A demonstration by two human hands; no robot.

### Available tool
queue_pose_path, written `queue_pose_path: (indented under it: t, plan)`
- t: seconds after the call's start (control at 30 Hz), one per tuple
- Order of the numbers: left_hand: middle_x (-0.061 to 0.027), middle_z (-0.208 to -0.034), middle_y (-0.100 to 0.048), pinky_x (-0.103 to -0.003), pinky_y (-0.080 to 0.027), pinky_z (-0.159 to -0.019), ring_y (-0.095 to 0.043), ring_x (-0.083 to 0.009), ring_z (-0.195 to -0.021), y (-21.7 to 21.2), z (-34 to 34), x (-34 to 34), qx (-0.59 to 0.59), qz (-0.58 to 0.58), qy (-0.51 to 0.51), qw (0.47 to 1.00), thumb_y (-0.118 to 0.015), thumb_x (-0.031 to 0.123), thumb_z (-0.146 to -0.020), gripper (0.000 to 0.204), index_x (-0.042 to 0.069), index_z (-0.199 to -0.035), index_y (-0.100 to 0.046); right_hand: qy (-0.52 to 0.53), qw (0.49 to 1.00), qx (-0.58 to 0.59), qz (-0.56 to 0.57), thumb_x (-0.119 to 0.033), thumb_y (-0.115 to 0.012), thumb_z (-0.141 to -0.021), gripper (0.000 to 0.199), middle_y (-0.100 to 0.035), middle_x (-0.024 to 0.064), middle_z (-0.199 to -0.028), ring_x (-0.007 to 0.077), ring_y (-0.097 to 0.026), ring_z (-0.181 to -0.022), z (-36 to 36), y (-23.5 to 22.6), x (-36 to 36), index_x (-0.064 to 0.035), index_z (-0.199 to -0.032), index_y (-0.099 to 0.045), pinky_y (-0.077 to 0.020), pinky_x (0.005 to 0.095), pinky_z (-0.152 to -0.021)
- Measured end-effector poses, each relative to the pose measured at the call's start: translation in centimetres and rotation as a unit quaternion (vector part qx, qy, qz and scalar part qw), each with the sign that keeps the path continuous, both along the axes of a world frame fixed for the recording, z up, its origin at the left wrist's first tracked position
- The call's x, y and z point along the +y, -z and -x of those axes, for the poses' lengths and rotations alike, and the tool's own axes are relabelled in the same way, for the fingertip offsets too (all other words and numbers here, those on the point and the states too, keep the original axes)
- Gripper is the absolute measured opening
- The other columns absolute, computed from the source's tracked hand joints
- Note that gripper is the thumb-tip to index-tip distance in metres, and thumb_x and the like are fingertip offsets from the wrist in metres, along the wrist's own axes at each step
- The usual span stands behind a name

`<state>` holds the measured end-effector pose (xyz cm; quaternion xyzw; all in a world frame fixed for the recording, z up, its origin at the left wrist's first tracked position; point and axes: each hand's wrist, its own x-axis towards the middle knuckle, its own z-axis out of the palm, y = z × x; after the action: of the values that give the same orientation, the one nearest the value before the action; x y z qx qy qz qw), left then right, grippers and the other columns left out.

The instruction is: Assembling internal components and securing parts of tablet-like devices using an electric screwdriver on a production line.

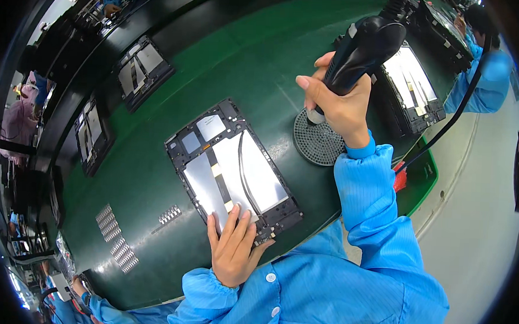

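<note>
My right hand (347,108) grips a black electric screwdriver (366,48), with fingers and thumb wrapped round its lower body. The tool's lower end is over a round grey perforated disc (318,142) on the table; whether the tip touches it I cannot tell. In front of me lies an opened tablet housing (264,177), with silvery panels, a dark ribbon strip and black cables inside its black frame. My left hand (234,250) rests flat on the housing's near end, fingers stretched over the lower end of the ribbon strip.
Small metal parts in rows (117,238) and a smaller group (169,215) lie left on the green table (143,168). More housings (142,73) sit along the far left; a stack (410,87) stands right, above a green bin (426,181). A black cable (455,115) hangs at right. Other people work nearby.
</note>
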<state>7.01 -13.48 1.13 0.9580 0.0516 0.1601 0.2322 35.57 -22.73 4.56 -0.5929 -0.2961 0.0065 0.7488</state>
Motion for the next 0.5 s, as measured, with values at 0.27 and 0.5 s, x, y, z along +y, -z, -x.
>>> queue_pose_path:
  t: [0.27,0.5]
  plan:
    - [-0.0168,-0.115,-0.061,-0.06,-0.021,-0.105,-0.049,-0.0339,-0.121,-0.1,-0.5,-0.7,-0.003,-0.001,0.001,1.0,-0.084,0.019,-0.056,0.048,-0.005,-0.092,-0.063,0.004,1.0,-0.005,0.005,0.003,-0.071,-0.074,0.029,-0.058,0.0049,-0.061,0.0112,-0.055,-0.048,0.2,-0.1,-0.9,0.0021,-0.096,-0.051,-0.0428,0.0236,-0.045]
    - [-0.0168,-0.115,-0.06,-0.057,-0.025,-0.103,-0.051,-0.0344,-0.118,-0.2,-0.8,0.0,-0.014,0.012,-0.006,1.0,-0.082,0.026,-0.059,0.053,-0.002,-0.098,-0.062,0.073,0.996,-0.012,0.043,0.0,-0.073,-0.073,0.031,-0.057,0.0017,-0.061,0.0093,-0.054,-0.05,1.2,0.0,0.1,-0.0008,-0.097,-0.055,-0.0421,0.0234,-0.047]
